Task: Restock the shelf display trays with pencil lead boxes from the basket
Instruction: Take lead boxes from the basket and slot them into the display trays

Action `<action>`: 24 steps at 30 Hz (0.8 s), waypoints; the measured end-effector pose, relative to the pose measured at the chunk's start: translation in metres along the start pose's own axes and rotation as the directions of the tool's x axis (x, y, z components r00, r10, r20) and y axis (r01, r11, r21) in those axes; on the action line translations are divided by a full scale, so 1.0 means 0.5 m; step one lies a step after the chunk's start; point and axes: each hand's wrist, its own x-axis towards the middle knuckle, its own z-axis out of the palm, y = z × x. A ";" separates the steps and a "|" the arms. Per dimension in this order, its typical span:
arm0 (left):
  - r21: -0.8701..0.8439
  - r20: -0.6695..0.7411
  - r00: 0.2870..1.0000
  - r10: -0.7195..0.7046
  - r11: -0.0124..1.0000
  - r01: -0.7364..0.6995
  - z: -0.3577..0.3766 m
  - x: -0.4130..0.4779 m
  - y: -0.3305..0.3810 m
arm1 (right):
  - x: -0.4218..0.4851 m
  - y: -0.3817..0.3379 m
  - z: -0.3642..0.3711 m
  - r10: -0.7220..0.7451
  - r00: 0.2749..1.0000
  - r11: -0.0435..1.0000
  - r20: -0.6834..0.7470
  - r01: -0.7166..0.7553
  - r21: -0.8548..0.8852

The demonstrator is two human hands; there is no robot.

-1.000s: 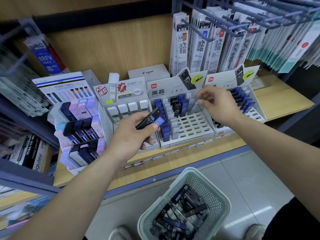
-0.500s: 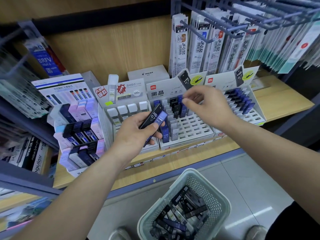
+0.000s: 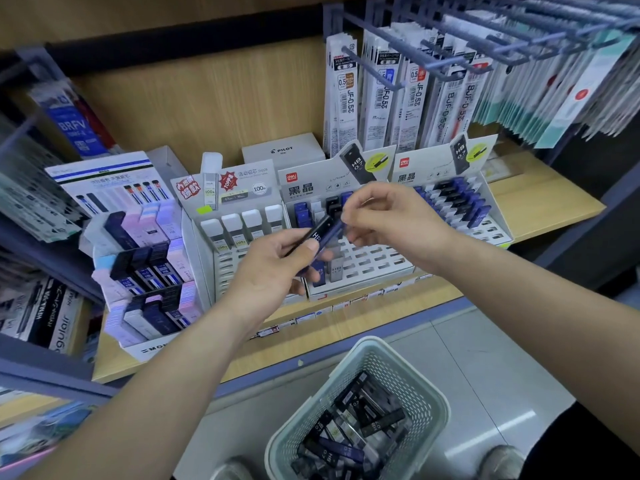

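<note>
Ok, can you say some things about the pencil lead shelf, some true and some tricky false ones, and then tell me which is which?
1. The left hand holds a few lead boxes. True.
2. The basket is empty. False: it holds a pile of loose boxes.
3. The right hand pinches the end of one of the lead boxes in the left hand. True.
4. The middle tray is full. False: most of its slots are bare, with boxes only along its back and left side.
5. The basket stands on the shelf. False: it is down below the shelf edge, by the floor.
</note>
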 end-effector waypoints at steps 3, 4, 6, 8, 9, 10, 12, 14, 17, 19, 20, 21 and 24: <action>0.073 0.017 0.999 0.028 0.997 -0.029 0.004 0.001 -0.002 | 0.001 0.006 -0.002 0.017 1.000 0.998 -0.007 -0.016 0.058; 0.077 0.021 0.999 0.032 0.997 -0.033 0.006 0.000 0.000 | 0.002 0.007 -0.002 0.012 1.000 0.997 -0.001 -0.011 0.082; 0.067 0.021 0.999 0.033 0.997 -0.035 0.010 0.000 0.002 | 0.002 0.007 -0.002 0.010 1.000 0.988 0.004 -0.010 0.153; 0.047 0.018 0.999 0.032 0.998 -0.033 0.013 0.002 0.002 | 0.002 0.007 -0.004 0.021 1.000 0.978 -0.002 -0.020 0.209; 0.047 0.018 0.999 0.032 0.998 -0.033 0.013 0.002 0.001 | 0.001 0.008 -0.004 0.021 1.000 0.978 -0.007 -0.019 0.209; 0.054 0.018 0.999 0.032 0.998 -0.033 0.014 0.003 0.001 | 0.002 0.010 -0.006 0.018 1.000 0.981 -0.013 -0.015 0.192; 0.067 0.014 0.999 0.037 0.997 -0.038 0.017 0.002 0.002 | 0.003 0.008 -0.015 -0.009 0.999 0.988 -0.041 0.015 0.154; 0.084 -0.021 0.999 0.048 0.995 -0.046 0.016 0.003 0.004 | 0.008 0.002 -0.035 -0.059 0.993 0.982 -0.106 0.077 0.174; 0.141 -0.094 0.993 0.064 0.989 -0.051 0.007 0.005 0.003 | 0.016 0.000 -0.079 -0.166 0.954 0.983 -0.250 0.180 0.033; 0.192 -0.118 0.990 0.073 0.980 -0.049 0.001 0.005 -0.001 | 0.024 0.012 -0.102 -0.257 0.915 0.952 -0.312 0.185 -0.243; 0.206 -0.120 0.990 0.070 0.978 -0.044 0.000 0.004 -0.003 | 0.028 0.020 -0.109 -0.285 0.905 0.922 -0.317 0.168 -0.349; 0.217 -0.118 0.991 0.065 0.975 -0.039 -0.001 0.003 -0.005 | 0.032 0.027 -0.112 -0.295 0.904 0.898 -0.311 0.152 -0.412; 0.234 -0.107 0.993 0.049 0.972 -0.023 -0.003 0.000 -0.008 | 0.046 0.044 -0.105 -0.280 0.921 0.860 -0.271 0.115 -0.497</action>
